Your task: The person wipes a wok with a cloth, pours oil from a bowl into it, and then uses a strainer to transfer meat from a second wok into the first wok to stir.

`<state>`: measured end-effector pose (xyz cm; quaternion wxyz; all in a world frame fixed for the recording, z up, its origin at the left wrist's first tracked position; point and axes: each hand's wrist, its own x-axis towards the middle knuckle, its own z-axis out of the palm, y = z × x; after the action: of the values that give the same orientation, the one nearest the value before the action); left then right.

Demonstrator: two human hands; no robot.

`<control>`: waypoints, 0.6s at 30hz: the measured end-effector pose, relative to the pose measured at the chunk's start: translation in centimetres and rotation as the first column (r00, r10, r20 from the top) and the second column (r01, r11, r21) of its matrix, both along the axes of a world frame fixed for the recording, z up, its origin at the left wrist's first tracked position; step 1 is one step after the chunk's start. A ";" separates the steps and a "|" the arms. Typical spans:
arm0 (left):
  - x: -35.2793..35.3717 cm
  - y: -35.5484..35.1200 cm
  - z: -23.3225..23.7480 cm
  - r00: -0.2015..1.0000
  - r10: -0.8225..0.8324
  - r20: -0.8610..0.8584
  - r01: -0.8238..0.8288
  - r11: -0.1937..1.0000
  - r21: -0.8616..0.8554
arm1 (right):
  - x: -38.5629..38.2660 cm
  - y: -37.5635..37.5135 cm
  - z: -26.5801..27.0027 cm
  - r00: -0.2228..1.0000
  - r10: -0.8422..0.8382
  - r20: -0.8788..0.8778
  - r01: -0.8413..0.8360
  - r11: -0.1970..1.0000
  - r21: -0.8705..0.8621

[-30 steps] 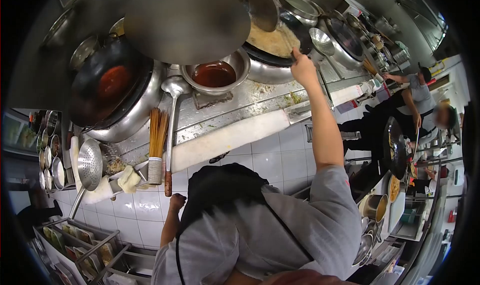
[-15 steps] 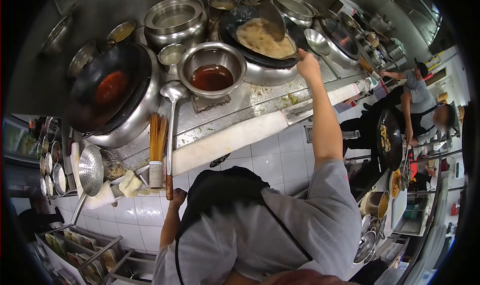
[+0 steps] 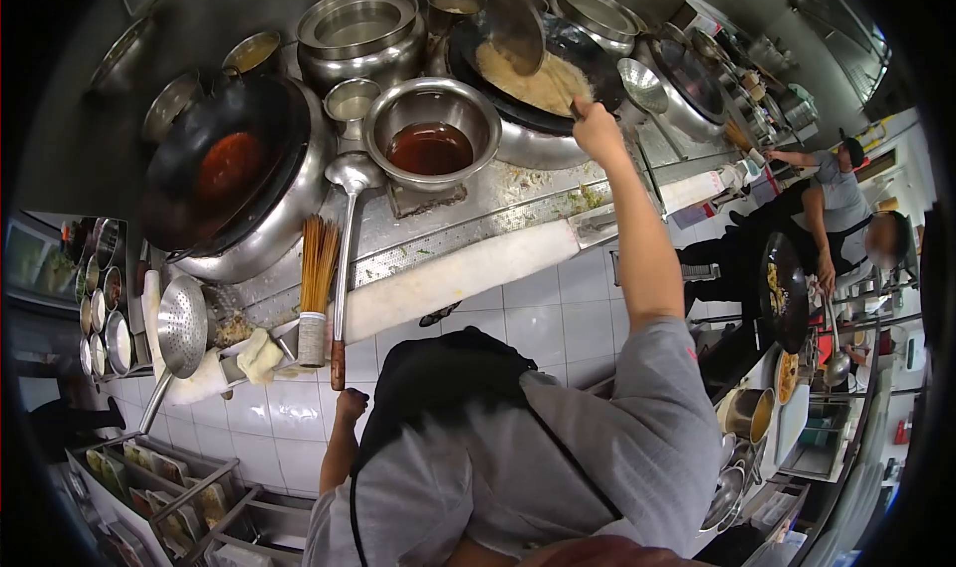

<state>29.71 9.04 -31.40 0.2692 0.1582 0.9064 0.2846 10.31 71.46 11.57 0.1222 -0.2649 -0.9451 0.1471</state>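
My right hand (image 3: pixel 597 132) is closed round the handle of a wide, round metal ladle (image 3: pixel 516 34). The ladle is tilted over the back-centre wok (image 3: pixel 602 69), where pale, foamy food (image 3: pixel 538 81) lies. My left hand (image 3: pixel 351 406) hangs low by the counter's front edge with its fingers curled and nothing visible in them. Just above it is the wooden end of a long-handled ladle (image 3: pixel 355 172), which rests on the counter. Beside that ladle stands a bundle of thin bamboo sticks (image 3: pixel 319 263). A steel bowl of dark red liquid (image 3: pixel 431 149) sits between the woks.
At the left, a large black wok (image 3: pixel 174 199) holds red sauce. A perforated skimmer (image 3: pixel 182 326) and a folded cloth (image 3: pixel 260 356) lie near the front edge. Steel pots (image 3: pixel 360 59) line the back. Two people (image 3: pixel 846 194) work at the right, one by a pan of food.
The ladle in my right hand has shifted left over the wok, and the hand is slightly lower. The co-worker's pan is tilted differently, and a ladle now shows beside it.
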 end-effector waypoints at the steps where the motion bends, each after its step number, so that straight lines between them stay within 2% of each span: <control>1: 0.1 -0.1 -0.8 0.984 0.128 0.127 -0.133 0.991 0.030 | 0.8 0.2 -0.4 0.999 0.034 -0.006 -0.034 0.999 -0.014; 3: -0.2 0.4 -1.2 0.950 0.218 0.224 -0.228 0.973 0.020 | 3.0 2.2 1.2 0.988 0.111 -0.104 -0.111 0.994 0.006; 4: -0.3 0.5 -1.2 0.962 0.187 0.200 -0.189 0.982 -0.013 | 3.8 2.7 1.7 0.977 0.152 -0.147 -0.151 0.988 0.017; 5: -0.5 0.7 -0.9 0.972 0.154 0.175 -0.148 0.988 -0.047 | 4.8 1.6 2.5 0.984 0.117 -0.134 -0.116 0.993 0.019; 7: -0.8 1.2 -0.2 0.997 -0.066 0.032 0.069 0.992 -0.109 | 7.0 -0.6 4.1 0.993 0.039 -0.113 -0.037 0.999 0.022; 8: -1.2 1.6 0.4 0.982 -0.183 -0.034 0.176 0.973 -0.152 | 6.9 -0.2 2.9 0.994 0.060 -0.096 -0.056 0.998 0.039; 9: -1.5 3.1 2.6 0.964 0.128 0.233 -0.099 0.986 -0.134 | 6.6 0.7 0.6 0.994 0.078 -0.079 -0.074 0.996 0.055; 10: -1.4 2.9 2.1 0.988 0.063 0.140 -0.054 0.996 -0.069 | 6.4 1.5 -1.0 0.994 0.094 -0.062 -0.089 0.994 0.071; 11: -1.5 3.0 1.8 0.999 -0.002 0.042 0.002 1.000 -0.007 | 5.7 1.5 -1.5 1.000 0.003 -0.006 -0.003 1.000 0.027; 12: -1.9 3.3 1.5 0.996 -0.060 -0.064 0.064 0.997 0.052 | 5.6 2.2 -1.3 0.997 -0.001 -0.072 0.001 1.000 -0.005; 13: -1.8 3.2 1.5 0.971 -0.024 -0.239 0.090 0.958 0.272 | 5.5 3.0 -0.9 0.990 -0.005 -0.139 0.000 0.999 -0.037; 14: -2.6 3.7 1.8 0.995 0.064 -0.072 -0.044 0.966 0.254 | 5.4 3.3 -0.1 0.978 -0.005 -0.211 -0.009 0.998 -0.066; 16: -3.7 4.2 2.6 0.933 0.253 0.256 -0.296 0.944 0.146 | 5.5 3.4 0.9 0.982 -0.056 -0.179 0.051 0.998 -0.032; 17: -3.8 4.9 3.5 0.918 0.300 0.260 -0.367 0.891 0.269 | 5.3 2.9 0.9 0.980 -0.063 -0.187 0.066 0.998 0.012; 18: -4.0 4.8 3.3 0.934 0.258 0.249 -0.325 0.902 0.285 | 5.2 2.5 0.9 0.979 -0.067 -0.194 0.079 0.995 0.057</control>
<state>25.71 13.83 -28.15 0.2859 0.0318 0.8285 0.4806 15.53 73.97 12.48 0.2265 -0.2800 -0.9228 0.1367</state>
